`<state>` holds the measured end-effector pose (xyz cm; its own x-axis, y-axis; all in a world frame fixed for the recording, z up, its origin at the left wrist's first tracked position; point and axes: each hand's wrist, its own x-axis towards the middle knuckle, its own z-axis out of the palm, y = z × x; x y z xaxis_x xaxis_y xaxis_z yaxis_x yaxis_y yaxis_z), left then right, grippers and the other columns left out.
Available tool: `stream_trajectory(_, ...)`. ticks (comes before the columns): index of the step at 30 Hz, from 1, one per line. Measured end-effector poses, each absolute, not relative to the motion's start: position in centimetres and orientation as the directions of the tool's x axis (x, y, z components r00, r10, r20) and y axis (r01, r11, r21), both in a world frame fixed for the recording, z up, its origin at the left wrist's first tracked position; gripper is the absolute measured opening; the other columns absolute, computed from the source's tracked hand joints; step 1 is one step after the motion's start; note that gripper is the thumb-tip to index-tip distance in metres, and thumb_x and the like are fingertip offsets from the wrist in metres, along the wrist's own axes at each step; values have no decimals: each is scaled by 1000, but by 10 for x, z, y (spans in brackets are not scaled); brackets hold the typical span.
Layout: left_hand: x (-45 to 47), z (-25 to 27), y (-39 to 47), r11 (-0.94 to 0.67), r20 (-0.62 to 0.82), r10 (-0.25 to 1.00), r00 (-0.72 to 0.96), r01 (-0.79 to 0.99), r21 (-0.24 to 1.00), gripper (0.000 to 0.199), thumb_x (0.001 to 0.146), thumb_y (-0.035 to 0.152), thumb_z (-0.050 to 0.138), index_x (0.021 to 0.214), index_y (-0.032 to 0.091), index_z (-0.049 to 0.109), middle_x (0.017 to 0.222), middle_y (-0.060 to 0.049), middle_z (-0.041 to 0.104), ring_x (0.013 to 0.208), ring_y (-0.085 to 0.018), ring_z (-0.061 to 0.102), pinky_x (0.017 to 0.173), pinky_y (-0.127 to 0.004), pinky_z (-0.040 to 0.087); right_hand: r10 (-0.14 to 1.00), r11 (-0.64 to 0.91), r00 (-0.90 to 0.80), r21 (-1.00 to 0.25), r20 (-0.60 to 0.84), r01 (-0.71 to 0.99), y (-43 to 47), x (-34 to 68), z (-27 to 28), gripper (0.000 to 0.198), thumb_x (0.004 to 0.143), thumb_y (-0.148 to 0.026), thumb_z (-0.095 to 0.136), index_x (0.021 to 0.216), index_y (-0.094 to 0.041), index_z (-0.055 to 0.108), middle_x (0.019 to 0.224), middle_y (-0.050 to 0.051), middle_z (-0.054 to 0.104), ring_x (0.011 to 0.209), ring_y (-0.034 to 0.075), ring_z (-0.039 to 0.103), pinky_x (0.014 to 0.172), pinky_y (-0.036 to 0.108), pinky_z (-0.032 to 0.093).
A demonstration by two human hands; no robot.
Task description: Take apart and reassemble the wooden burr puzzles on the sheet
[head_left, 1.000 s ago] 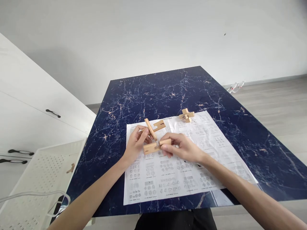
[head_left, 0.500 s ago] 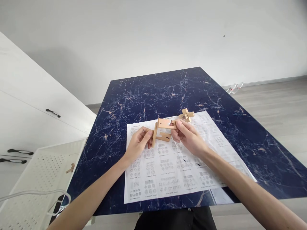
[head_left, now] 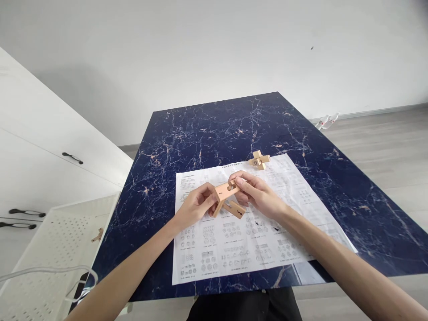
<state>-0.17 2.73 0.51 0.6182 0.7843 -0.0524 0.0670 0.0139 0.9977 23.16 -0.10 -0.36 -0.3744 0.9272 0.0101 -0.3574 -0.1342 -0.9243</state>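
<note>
Both hands hold a group of pale wooden puzzle pieces above a printed sheet. My left hand (head_left: 197,205) is closed around the pieces' left end, where one flat piece stands crosswise. My right hand (head_left: 259,191) pinches the far end of an upper notched puzzle piece (head_left: 226,190), which carries a short dark mark. Below it a second notched puzzle piece (head_left: 236,209) with a dark squiggle sticks out to the lower right. My fingers hide how the pieces join. Beyond my right hand, a cross-shaped wooden puzzle (head_left: 258,160) rests at the sheet's top edge.
The instruction sheet (head_left: 227,258) with small diagrams lies on the dark blue marbled table (head_left: 214,138). A white perforated basket (head_left: 43,249) stands at the left, holding a small wooden piece (head_left: 98,235). A white cable (head_left: 50,268) crosses it. White cabinets (head_left: 40,142) line the left.
The upper notched piece has tilted and come lower and closer to my left hand. My right hand has shifted left with it, and the lower piece now angles more downward.
</note>
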Motion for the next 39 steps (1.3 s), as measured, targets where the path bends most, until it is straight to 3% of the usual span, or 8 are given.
stream_trajectory(27,-2,3,26,15,-32,730,683,32,999,37,104,56,68,97,19,64,74,0,64,59,-12,59,57,-25,50,901,-233,-430,-895,-52,-380,2,235,-4,35,102,-56,71,106,-21,64,62,-10,32,55,11,23,54,28,24)
stream_trajectory(39,-1,6,24,27,-41,742,669,31,999,41,103,60,66,97,20,63,76,-2,66,60,-12,57,57,-26,49,874,-198,-482,-949,-59,-244,0,229,-6,40,104,-60,65,108,-20,64,61,-10,41,53,11,31,53,28,26)
